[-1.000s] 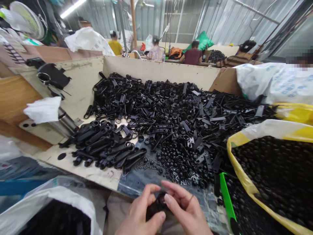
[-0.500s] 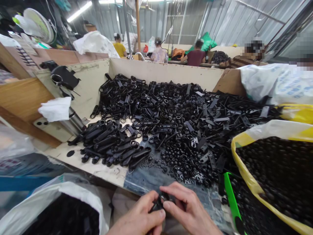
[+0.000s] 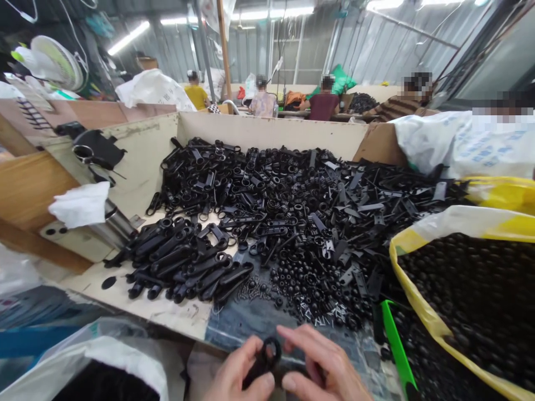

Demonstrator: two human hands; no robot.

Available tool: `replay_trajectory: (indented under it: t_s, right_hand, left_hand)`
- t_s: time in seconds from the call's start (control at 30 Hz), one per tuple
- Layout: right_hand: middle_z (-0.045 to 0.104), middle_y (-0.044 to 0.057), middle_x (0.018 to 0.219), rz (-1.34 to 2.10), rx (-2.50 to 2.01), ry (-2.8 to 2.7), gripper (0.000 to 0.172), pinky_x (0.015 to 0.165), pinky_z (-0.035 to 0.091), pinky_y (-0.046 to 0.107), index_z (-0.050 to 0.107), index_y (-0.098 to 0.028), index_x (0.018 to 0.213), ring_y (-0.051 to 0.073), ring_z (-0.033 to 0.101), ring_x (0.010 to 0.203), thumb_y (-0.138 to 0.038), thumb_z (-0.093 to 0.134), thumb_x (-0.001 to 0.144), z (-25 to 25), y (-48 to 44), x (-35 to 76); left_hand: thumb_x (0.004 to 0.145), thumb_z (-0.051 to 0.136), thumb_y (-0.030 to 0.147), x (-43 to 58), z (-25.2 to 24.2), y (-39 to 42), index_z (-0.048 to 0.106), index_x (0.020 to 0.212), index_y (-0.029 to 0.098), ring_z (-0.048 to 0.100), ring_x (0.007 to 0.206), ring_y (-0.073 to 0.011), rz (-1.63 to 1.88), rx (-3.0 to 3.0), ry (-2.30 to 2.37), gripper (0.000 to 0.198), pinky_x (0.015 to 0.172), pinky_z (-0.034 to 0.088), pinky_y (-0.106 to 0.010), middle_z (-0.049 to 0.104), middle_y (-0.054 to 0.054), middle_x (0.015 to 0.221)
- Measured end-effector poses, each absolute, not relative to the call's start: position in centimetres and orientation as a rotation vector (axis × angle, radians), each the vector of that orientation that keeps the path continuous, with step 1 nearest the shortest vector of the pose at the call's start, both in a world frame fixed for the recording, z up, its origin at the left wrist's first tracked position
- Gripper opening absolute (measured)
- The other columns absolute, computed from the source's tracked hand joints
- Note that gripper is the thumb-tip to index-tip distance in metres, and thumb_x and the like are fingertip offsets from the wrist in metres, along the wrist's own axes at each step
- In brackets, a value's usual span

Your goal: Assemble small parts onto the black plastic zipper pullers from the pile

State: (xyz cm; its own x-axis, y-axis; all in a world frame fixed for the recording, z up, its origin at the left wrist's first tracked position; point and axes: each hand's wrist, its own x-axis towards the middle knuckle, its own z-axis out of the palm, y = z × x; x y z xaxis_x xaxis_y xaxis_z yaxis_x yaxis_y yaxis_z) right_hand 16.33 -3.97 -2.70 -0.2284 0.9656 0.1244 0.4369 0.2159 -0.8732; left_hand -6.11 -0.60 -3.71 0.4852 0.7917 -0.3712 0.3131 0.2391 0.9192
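Head view, hands (image 3: 288, 370) pinching black ring-ended part (image 3: 264, 363) (ring uppermost)

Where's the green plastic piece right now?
The green plastic piece is at lower right in the head view, right of the right hand, along the yellow bag of black parts.

Hands in view: two, the left hand (image 3: 238, 379) and the right hand (image 3: 324, 370), at the near edge of the desk (image 3: 125, 298). Black ring-ended part (image 3: 263, 362) held between them: one. Loose black plastic parts (image 3: 292, 206) heaped across the desk: too many to count. Small black round pieces (image 3: 305, 281) near the front edge: too many to count. Yellow-rimmed bags (image 3: 422, 312) of dark pieces at the right edge: one. White cloths (image 3: 77, 203) at the left edge: one. Green plastic strips (image 3: 397, 348): one. People at the far benches: at least four.
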Motion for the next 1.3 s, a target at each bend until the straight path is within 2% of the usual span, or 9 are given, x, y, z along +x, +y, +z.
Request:
replay_trajectory:
  t_s: [0.1,0.2,0.4,0.73,0.87,0.97,1.03,1.13,1.3]
  right_hand:
    - [0.071,0.0,0.087,0.789,-1.453,-1.712,0.021,0.058,0.05,0.023,0.075,-0.028,0.115,0.014,0.061,0.06,-0.026,0.061,0.099,-2.4,-3.2,17.3]
    - [0.07,0.001,0.084,0.691,-1.558,-1.756,0.02,0.064,0.052,0.025,0.074,-0.025,0.097,0.017,0.066,0.067,-0.027,0.054,0.103,-2.9,-2.6,17.8]
    - [0.07,0.003,0.092,0.53,-1.678,-1.922,0.024,0.066,0.053,0.026,0.07,-0.024,0.1,0.019,0.074,0.076,-0.014,0.048,0.102,-4.0,-1.7,16.9]
    - [0.071,0.0,0.09,0.25,-1.785,-2.047,0.016,0.059,0.049,0.026,0.067,-0.025,0.096,0.019,0.075,0.069,-0.012,0.058,0.097,-5.1,0.3,15.3]
    - [0.071,0.001,0.093,0.341,-1.773,-2.022,0.02,0.063,0.05,0.025,0.068,-0.025,0.101,0.018,0.075,0.074,-0.009,0.057,0.096,-5.0,0.1,15.2]
    - [0.071,0.002,0.099,0.538,-1.701,-1.907,0.025,0.069,0.051,0.025,0.071,-0.026,0.113,0.018,0.075,0.08,-0.011,0.061,0.095,-4.1,-0.1,15.1]
    - [0.072,0.001,0.091,0.669,-1.648,-1.786,0.016,0.069,0.05,0.025,0.075,-0.024,0.104,0.018,0.072,0.077,-0.019,0.062,0.097,-3.4,-0.1,14.8]
    - [0.07,0.0,0.075,0.847,-1.605,-1.612,0.023,0.064,0.046,0.025,0.077,-0.023,0.085,0.017,0.067,0.069,-0.027,0.06,0.099,-2.5,0.0,14.4]
    - [0.065,-0.001,0.069,0.942,-1.589,-1.514,0.024,0.057,0.042,0.024,0.076,-0.021,0.076,0.015,0.059,0.062,-0.029,0.062,0.093,-2.3,-0.5,14.5]
  left_hand:
    - [0.091,0.06,0.033,-5.2,-2.7,1.2,0.068,0.099,0.026,0.073,0.089,-0.0237,0.423,1.739,1.442,0.013,0.076,0.051,-0.029,0.079,-0.003,0.091]
    - [0.098,0.052,0.021,-3.2,-1.7,3.0,0.069,0.09,0.025,0.077,0.077,-0.0245,0.301,2.123,1.566,0.019,0.065,0.046,-0.029,0.08,-0.002,0.078]
    - [0.095,0.056,0.01,-0.8,-2.4,5.3,0.07,0.096,0.024,0.079,0.082,-0.0319,0.266,2.303,1.523,0.019,0.064,0.044,-0.032,0.082,-0.005,0.083]
    - [0.098,0.054,0.018,-3.2,-4.9,5.0,0.066,0.093,0.024,0.078,0.076,-0.0251,0.465,2.354,1.433,0.014,0.066,0.052,-0.031,0.081,-0.002,0.082]
    - [0.098,0.059,0.025,-4.0,-5.4,4.4,0.069,0.102,0.024,0.079,0.08,-0.0249,0.543,2.311,1.462,0.011,0.07,0.056,-0.031,0.084,-0.003,0.091]
    - [0.099,0.058,0.027,-4.1,-5.2,3.8,0.07,0.097,0.027,0.077,0.076,-0.0234,0.621,2.302,1.451,0.012,0.065,0.053,-0.028,0.082,0.0,0.084]
    - [0.101,0.055,0.029,-4.0,-4.9,3.5,0.07,0.096,0.029,0.076,0.073,-0.0221,0.709,2.306,1.426,0.015,0.063,0.051,-0.028,0.079,0.001,0.078]
    - [0.104,0.049,0.034,-3.8,-4.8,3.0,0.069,0.095,0.029,0.072,0.067,-0.0199,0.835,2.301,1.379,0.022,0.064,0.05,-0.027,0.075,0.003,0.072]
    - [0.105,0.046,0.042,-3.7,-5.6,2.3,0.066,0.083,0.028,0.067,0.063,-0.0196,0.878,2.215,1.355,0.033,0.061,0.047,-0.027,0.07,0.002,0.067]
